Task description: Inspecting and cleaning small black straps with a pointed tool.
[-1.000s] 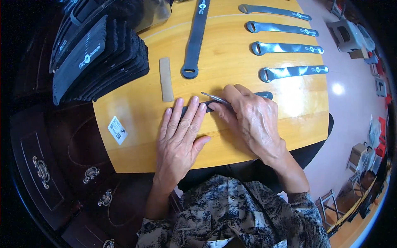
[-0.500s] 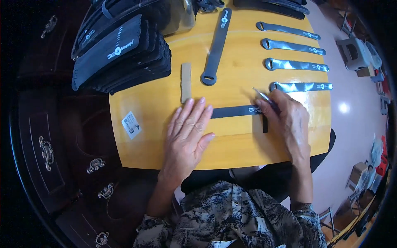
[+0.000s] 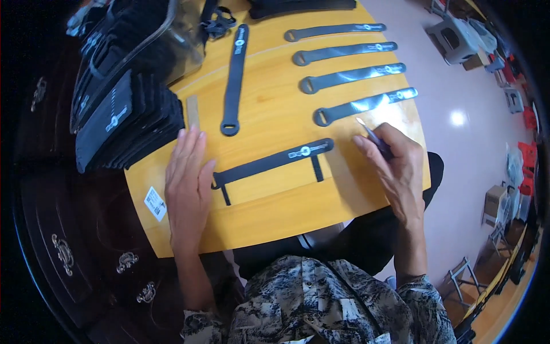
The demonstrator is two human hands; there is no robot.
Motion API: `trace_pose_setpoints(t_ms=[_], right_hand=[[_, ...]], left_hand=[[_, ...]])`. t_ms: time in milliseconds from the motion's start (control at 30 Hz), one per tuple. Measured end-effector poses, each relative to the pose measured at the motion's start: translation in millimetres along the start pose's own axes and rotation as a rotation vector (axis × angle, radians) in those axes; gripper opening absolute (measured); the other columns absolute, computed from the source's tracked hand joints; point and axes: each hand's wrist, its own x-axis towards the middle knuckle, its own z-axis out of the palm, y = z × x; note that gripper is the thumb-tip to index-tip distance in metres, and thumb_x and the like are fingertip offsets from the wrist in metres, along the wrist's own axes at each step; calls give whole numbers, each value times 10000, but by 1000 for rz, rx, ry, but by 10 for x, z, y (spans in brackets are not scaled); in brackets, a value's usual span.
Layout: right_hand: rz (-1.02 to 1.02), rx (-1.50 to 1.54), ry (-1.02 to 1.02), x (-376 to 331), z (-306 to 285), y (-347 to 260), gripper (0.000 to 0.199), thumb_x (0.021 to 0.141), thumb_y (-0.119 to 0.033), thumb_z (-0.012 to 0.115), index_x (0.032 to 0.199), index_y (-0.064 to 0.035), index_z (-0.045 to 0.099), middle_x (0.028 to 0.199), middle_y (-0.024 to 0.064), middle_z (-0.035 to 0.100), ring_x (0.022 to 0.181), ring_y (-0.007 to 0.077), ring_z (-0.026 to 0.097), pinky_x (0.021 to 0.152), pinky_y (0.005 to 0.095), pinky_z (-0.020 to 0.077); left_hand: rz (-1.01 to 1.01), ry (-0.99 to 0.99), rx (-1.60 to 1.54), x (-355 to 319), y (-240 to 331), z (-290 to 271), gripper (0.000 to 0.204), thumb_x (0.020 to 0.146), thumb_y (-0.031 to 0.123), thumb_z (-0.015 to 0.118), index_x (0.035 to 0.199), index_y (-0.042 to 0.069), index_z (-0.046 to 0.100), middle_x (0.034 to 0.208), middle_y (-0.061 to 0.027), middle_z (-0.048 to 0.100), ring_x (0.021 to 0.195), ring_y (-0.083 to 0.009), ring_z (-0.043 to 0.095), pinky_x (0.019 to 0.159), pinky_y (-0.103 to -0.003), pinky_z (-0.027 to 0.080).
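A black strap [image 3: 269, 163] with a white print near its right end lies slantwise on the table between my hands. Two short black strips [image 3: 317, 168] stick out from its lower edge, one near each end. My right hand [image 3: 395, 166] is closed around a slim pen-like tool [image 3: 373, 136] with a dark body and a pale tip, apart from the strap on its right. My left hand [image 3: 189, 178] rests with fingers stretched out, its thumb close to the strap's left end. Beyond its fingertips lies a flat tan strip [image 3: 193, 111]; its near end is hidden.
Several dark straps with slotted ends [image 3: 356, 108] lie in a row at the right, and another strap [image 3: 235, 80] stands lengthwise farther left. A stack of black straps [image 3: 129, 126] leans beside a clear bin [image 3: 186, 54]. A white label [image 3: 155, 204] sticks to the yellow table [image 3: 269, 223].
My right hand has come away from the strap's right end with the tool. My left hand has shifted off its left end, baring it. The whole view has turned.
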Motion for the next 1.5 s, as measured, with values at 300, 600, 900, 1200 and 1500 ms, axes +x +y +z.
trace_pose_setpoints(t_ms=[300, 600, 900, 1200, 1500], right_hand=[[-208, 229, -98, -168, -39, -274, 202, 850, -151, 643, 762, 16, 573, 665, 53, 540, 582, 131, 500, 524, 274, 390], [425, 522, 477, -1219, -875, 495, 298, 960, -313, 501, 785, -80, 563, 599, -71, 431, 495, 2, 327, 432, 167, 216], [387, 398, 508, -1084, -1206, 532, 316, 957, -323, 504, 790, -61, 564, 625, -57, 428, 524, 19, 348, 458, 185, 244], [162, 228, 138, -509, -606, 419, 310, 917, -297, 565, 770, -26, 591, 616, 18, 501, 579, 112, 449, 775, 287, 382], [-377, -116, 62, 221, -157, 420, 220, 840, -215, 613, 956, -27, 612, 971, 105, 585, 784, 292, 623, 679, 384, 495]], left_hand=[[270, 22, -271, -1, 846, 185, 216, 805, 34, 629, 1014, -16, 635, 1031, -146, 635, 973, -314, 595, 815, -376, 464], [399, -61, -256, 721, 1080, 482, 207, 809, 55, 621, 1005, -13, 618, 870, -159, 596, 827, -312, 584, 727, -369, 460], [409, -20, 2, 697, 1050, 664, 240, 755, 68, 681, 971, 8, 593, 898, -109, 540, 874, -280, 545, 730, -366, 489], [384, -38, -35, 786, 1089, 638, 190, 766, 53, 657, 937, -2, 593, 889, -124, 549, 884, -298, 549, 709, -381, 461], [331, -16, -192, 785, 1120, 741, 178, 742, 4, 662, 880, 13, 549, 876, -120, 557, 838, -303, 563, 692, -370, 448]])
